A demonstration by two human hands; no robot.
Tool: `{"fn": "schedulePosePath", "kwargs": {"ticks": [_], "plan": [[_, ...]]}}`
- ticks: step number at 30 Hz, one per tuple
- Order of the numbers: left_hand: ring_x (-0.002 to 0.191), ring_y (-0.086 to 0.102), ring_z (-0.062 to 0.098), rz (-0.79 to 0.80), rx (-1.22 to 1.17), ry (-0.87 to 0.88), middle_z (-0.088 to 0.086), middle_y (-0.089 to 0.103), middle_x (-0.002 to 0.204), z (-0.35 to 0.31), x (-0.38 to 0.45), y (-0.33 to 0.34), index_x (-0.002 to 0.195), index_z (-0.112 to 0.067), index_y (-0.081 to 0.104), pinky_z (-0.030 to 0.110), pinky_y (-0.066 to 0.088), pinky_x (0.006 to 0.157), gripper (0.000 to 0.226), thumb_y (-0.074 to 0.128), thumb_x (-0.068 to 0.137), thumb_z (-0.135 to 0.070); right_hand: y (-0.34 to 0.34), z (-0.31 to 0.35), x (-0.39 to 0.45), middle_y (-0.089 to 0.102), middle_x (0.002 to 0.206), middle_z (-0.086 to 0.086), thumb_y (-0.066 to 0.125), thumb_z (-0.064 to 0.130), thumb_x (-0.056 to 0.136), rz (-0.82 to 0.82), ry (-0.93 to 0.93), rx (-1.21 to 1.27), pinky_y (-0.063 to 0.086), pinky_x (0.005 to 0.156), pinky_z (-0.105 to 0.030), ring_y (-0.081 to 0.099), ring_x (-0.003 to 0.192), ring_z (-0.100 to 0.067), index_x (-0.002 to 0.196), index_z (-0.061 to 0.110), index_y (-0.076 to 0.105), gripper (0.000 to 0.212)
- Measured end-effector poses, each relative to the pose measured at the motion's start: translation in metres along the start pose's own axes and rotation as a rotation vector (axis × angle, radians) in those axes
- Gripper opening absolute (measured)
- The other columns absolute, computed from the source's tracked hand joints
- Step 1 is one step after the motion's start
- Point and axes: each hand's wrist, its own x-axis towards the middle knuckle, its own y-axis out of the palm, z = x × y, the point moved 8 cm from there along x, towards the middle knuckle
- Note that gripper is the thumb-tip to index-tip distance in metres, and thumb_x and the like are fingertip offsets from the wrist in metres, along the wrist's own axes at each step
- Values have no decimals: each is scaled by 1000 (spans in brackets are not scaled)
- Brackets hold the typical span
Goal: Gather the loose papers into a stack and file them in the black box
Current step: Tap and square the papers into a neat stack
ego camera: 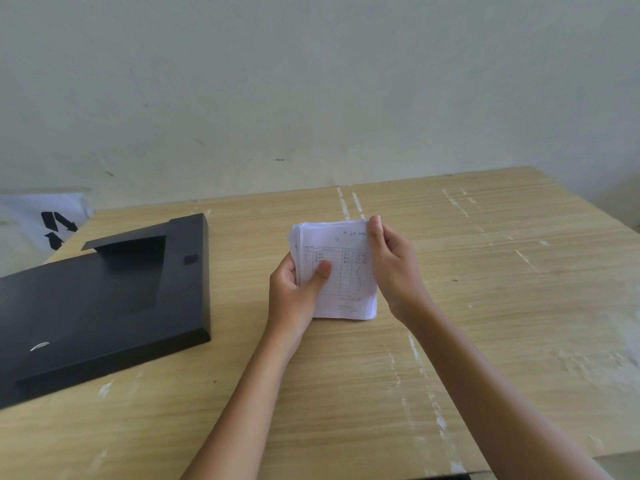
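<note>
A stack of small white papers (346, 275) with a ruled, handwritten form on top stands on its lower edge on the wooden table, held between both hands. My left hand (294, 292) grips its left side, thumb across the front sheet. My right hand (393, 268) holds the right edge, fingertips at the top right corner. The black box (114, 299) lies flat on the table to the left, a hand's width from the papers, its lid down with a recessed notch on top.
The wooden table (485, 306) has pale scuffed streaks across it and ends at a grey-green wall behind. A white bag with black markings (45, 223) sits off the table's far left corner.
</note>
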Motion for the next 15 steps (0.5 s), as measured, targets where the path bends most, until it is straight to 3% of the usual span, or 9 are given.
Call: {"fn": "schedulePosePath", "kwargs": {"ticks": [3,5,7,9,11,13,15], "plan": [[88,75,16,-21,-7,14,-1,79,95,-3,-1,-2,98,-19,70,34,61,77,14,79,88,-23,-3,-1,-2,63,78,-7,32,50,105,-10,94,91,47,60,-37,56,68,-20,84,9,64,56],[84,73,12,-26,21,41,-2,78,91,-9,1,-6,96,-20,70,32,59,73,12,79,88,-22,-4,6,-1,73,107,-6,35,56,101,34,73,136,55,74,-35,67,92,-15,112,24,66,46],[79,70,11,-17,97,99,-4,76,87,-21,5,-11,93,-21,70,34,56,70,12,80,87,-22,-7,23,3,68,119,0,56,58,92,90,-111,-58,52,85,-29,65,105,-11,128,28,57,46],[77,71,14,19,244,168,-7,76,85,-41,9,-13,92,-24,71,37,56,68,11,80,85,-26,-4,40,5,65,121,11,75,54,77,169,-271,-344,47,90,-17,61,109,-4,134,32,52,65],[70,66,17,83,458,266,-10,74,76,-64,12,-7,88,-30,72,35,53,62,9,79,85,-33,3,46,8,68,107,15,82,45,76,282,-304,-521,47,80,-12,62,96,0,130,32,58,60],[58,50,15,127,712,394,-11,63,62,-88,10,3,81,-30,69,32,42,54,10,76,83,-37,7,46,10,69,82,11,77,29,84,315,-275,-552,44,63,-17,59,72,-2,106,26,71,23],[57,49,12,142,870,485,-13,62,61,-105,9,9,85,-33,68,29,40,53,12,73,78,-41,1,41,11,66,68,2,72,17,89,235,-249,-439,38,56,-24,50,59,-3,88,17,74,2]]}}
